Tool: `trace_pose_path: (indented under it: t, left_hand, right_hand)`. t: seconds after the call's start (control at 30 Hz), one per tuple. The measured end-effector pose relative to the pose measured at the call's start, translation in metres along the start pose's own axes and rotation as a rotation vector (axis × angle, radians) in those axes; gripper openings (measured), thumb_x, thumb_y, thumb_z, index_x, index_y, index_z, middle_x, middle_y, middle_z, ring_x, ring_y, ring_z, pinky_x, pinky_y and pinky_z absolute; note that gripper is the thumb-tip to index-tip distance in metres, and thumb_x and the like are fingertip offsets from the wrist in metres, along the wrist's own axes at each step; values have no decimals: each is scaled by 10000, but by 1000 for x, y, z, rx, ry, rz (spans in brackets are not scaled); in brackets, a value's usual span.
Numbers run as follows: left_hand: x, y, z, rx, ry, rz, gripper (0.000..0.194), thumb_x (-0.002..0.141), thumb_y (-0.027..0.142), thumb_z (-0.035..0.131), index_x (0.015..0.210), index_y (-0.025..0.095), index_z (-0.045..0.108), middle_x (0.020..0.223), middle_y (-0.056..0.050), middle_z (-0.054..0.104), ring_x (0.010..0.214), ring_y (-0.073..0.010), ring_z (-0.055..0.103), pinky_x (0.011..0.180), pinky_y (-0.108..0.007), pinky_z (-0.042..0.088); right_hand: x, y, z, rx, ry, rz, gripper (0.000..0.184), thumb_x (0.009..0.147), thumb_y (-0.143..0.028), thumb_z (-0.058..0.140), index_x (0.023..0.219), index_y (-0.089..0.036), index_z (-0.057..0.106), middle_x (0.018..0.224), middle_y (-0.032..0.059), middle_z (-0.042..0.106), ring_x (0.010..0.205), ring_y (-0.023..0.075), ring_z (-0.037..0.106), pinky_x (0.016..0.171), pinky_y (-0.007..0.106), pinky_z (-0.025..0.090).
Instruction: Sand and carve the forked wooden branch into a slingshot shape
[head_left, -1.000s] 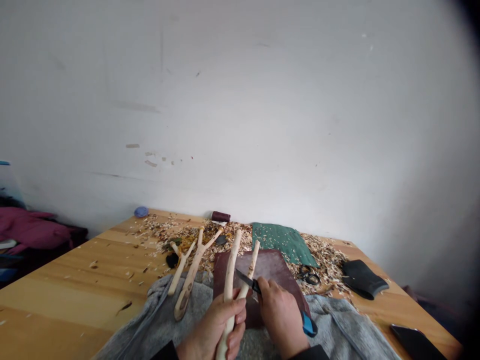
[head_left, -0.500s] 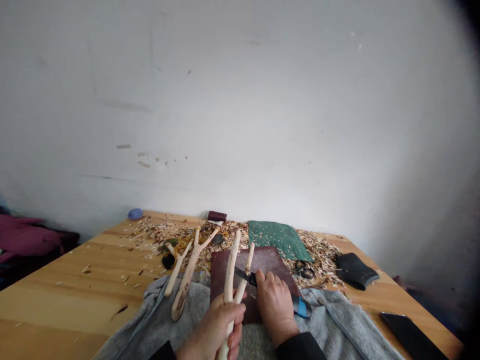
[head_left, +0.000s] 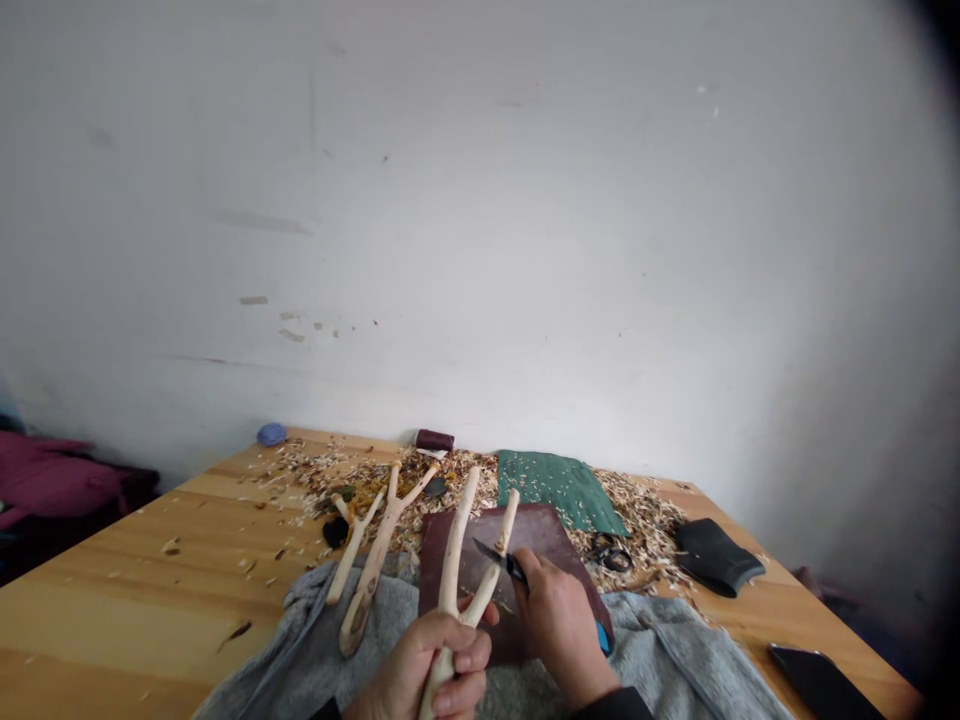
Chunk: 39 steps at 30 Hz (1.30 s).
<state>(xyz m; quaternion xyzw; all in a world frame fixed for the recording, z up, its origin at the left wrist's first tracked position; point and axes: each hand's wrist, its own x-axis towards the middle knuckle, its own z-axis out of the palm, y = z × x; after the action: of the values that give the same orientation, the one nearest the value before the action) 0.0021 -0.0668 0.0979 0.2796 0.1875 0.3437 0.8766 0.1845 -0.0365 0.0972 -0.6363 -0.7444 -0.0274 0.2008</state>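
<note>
- Two hands. The left hand (head_left: 424, 665) is closed tight around the low end of one pale peeled forked stick (head_left: 450, 590), held up over the pad.
- The right hand (head_left: 561, 630) is closed around one small knife (head_left: 491, 552) with a dark blade and a blue handle. The blade is right at the stick's right arm.
- Two more pale forked sticks (head_left: 367, 560) lie on the gray fuzzy cloth (head_left: 675, 640) and the yellow wood table (head_left: 112, 590).
- One dark red leather pad (head_left: 544, 530) lies under the hands.
- One green cloth (head_left: 555, 490), one pair of black scissors (head_left: 611, 553), one black rubber pouch (head_left: 712, 557) and one black phone (head_left: 821, 680) are on the table.
- Many wood shavings (head_left: 645, 530) lie around.
- Changed from before: the held stick leans more to the right, and less blue handle shows.
</note>
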Motion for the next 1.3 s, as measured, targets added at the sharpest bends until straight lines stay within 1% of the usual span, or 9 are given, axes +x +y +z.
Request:
trace_pose_path:
  t: [0.1, 0.27, 0.4, 0.57, 0.73, 0.97, 1.07, 1.17, 1.3]
  left_hand:
    - [1, -3, 3, 43, 19, 24, 331, 637, 307, 653, 927, 173, 567, 548, 92, 446, 318, -14, 213, 341, -177, 100]
    - [7, -14, 3, 265, 190, 153, 345, 633, 313, 645, 939, 198, 537, 460, 111, 421, 309, -33, 235, 357, -166, 166]
    - [12, -20, -4, 329, 252, 162, 385, 653, 370, 664, 966, 210, 507, 486, 114, 453, 294, -40, 262, 354, -178, 229]
    - [10, -22, -5, 358, 302, 157, 448, 681, 421, 684, 1018, 220, 470, 501, 123, 456, 296, -40, 282, 353, -173, 257]
    - [10, -24, -1, 378, 333, 171, 416, 684, 404, 666, 991, 222, 453, 491, 124, 447, 307, -37, 272, 335, -162, 252]
    - [17, -31, -5, 437, 368, 161, 423, 687, 448, 669, 965, 228, 438, 438, 141, 400, 274, -51, 258, 306, -173, 233]
    - [14, -27, -3, 358, 317, 153, 426, 680, 427, 686, 972, 226, 450, 488, 135, 427, 289, -32, 249, 316, -165, 223]
    - [9, -21, 2, 296, 262, 141, 411, 676, 390, 699, 967, 220, 463, 526, 133, 448, 306, -12, 238, 340, -155, 234]
    - [8, -20, 6, 319, 272, 155, 426, 674, 398, 693, 990, 220, 468, 493, 134, 443, 301, -27, 249, 336, -160, 247]
  right_hand:
    - [-1, -3, -4, 15, -24, 5, 169, 892, -131, 520, 960, -241, 629, 833, 3, 723, 767, 157, 693, 599, 210, 363]
    - [-5, -8, -5, -156, -77, 28, 219, 886, -85, 490, 968, -235, 626, 848, 28, 715, 728, 193, 703, 539, 230, 348]
    - [-8, -12, -3, -248, -83, -7, 286, 864, -23, 460, 969, -234, 622, 825, 33, 697, 730, 205, 702, 540, 235, 369]
    - [-8, -15, 2, -281, -79, -32, 275, 864, -24, 464, 981, -221, 615, 820, 45, 682, 758, 206, 694, 582, 238, 416]
    - [-5, -16, 12, -347, -65, 0, 277, 873, -17, 452, 990, -213, 608, 826, 57, 672, 778, 199, 680, 640, 248, 447]
    - [0, -10, 21, -350, 7, 59, 288, 890, -29, 412, 1010, -200, 611, 839, 91, 662, 790, 241, 669, 667, 316, 461]
    - [3, -8, 18, -247, -28, 71, 270, 886, -36, 433, 995, -203, 615, 841, 82, 681, 778, 218, 681, 636, 275, 442]
    - [4, -7, 11, -126, -97, 52, 205, 896, -99, 476, 984, -218, 618, 847, 55, 710, 750, 200, 696, 588, 243, 418]
    - [0, -11, 0, -84, -138, 40, 179, 914, -133, 470, 974, -212, 620, 848, 56, 720, 764, 204, 708, 586, 236, 419]
